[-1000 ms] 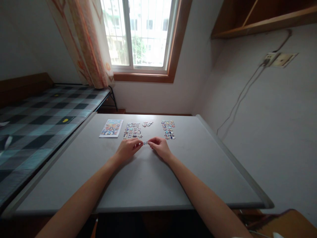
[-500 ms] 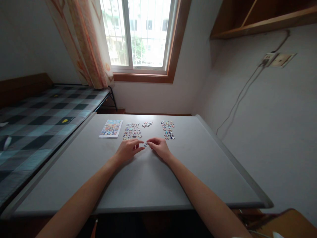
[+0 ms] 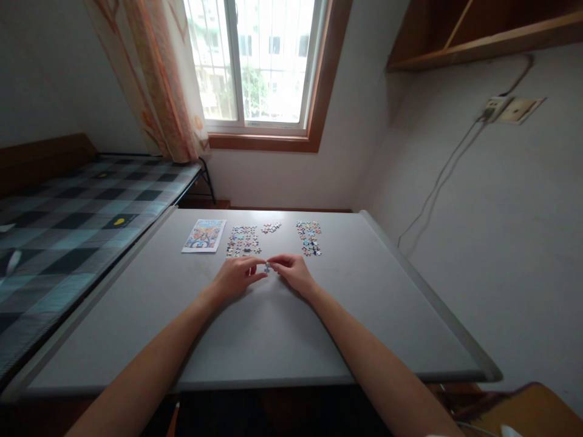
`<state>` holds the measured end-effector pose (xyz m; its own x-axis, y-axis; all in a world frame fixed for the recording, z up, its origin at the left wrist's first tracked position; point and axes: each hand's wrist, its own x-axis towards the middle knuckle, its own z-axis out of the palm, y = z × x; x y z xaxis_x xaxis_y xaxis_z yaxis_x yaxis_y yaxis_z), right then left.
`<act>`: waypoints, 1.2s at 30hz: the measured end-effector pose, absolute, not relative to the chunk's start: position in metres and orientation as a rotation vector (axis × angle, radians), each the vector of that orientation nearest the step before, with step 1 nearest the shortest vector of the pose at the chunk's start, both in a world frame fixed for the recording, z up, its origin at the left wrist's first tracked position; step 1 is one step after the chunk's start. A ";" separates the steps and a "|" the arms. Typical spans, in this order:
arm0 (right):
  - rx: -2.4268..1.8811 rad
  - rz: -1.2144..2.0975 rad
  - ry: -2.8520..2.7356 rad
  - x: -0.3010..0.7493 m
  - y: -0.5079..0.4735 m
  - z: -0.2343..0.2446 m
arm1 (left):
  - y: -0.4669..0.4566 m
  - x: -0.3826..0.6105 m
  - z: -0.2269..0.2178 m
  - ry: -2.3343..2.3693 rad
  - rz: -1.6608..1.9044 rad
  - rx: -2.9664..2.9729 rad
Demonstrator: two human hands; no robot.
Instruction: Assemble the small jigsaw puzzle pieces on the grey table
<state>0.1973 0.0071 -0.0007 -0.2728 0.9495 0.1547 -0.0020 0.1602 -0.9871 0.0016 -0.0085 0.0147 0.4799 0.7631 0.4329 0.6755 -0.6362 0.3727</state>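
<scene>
Both my hands meet at the middle of the grey table (image 3: 255, 340). My left hand (image 3: 237, 276) and my right hand (image 3: 294, 271) each pinch the same small jigsaw piece (image 3: 267, 266) between fingertips, just above the tabletop. Beyond them lie a loose spread of puzzle pieces (image 3: 243, 240), a small cluster of pieces (image 3: 271, 227) and a joined strip of pieces (image 3: 309, 237). A picture card (image 3: 204, 235) showing the puzzle's image lies to the left of the pieces.
A bed with a dark checked cover (image 3: 68, 224) runs along the table's left side. A window (image 3: 252, 64) with a curtain (image 3: 155, 79) is behind the table. The white wall at right carries a socket with a cable (image 3: 496, 109) and a wooden shelf (image 3: 478, 30).
The two hands stay together at the same spot. The small piece between the fingertips has been turned and shifted slightly; the fingers have closed in on it a little more.
</scene>
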 end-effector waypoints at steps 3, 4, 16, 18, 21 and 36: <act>-0.956 1.276 -1.496 0.197 0.008 -0.001 | -0.008 0.001 0.014 1.253 0.858 2.574; -0.958 1.273 -1.495 0.197 0.008 -0.002 | -0.008 0.001 0.013 1.256 0.864 2.577; -0.984 1.188 -1.665 0.197 0.004 0.003 | -0.006 -0.001 0.014 1.324 1.016 2.549; -0.987 1.189 -1.652 0.196 0.005 0.003 | -0.006 -0.001 0.014 1.302 1.011 2.548; -1.008 1.195 -1.600 0.196 0.006 0.002 | -0.006 -0.001 0.013 1.275 1.002 2.552; -1.020 1.213 -1.542 0.197 0.009 -0.002 | -0.007 0.001 0.013 1.298 1.045 2.544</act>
<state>0.1967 0.0090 -0.0017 -0.2578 0.9537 0.1548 0.0744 0.1794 -0.9810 0.0008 -0.0069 0.0130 0.4011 0.7469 0.5303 0.6779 -0.6314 0.3766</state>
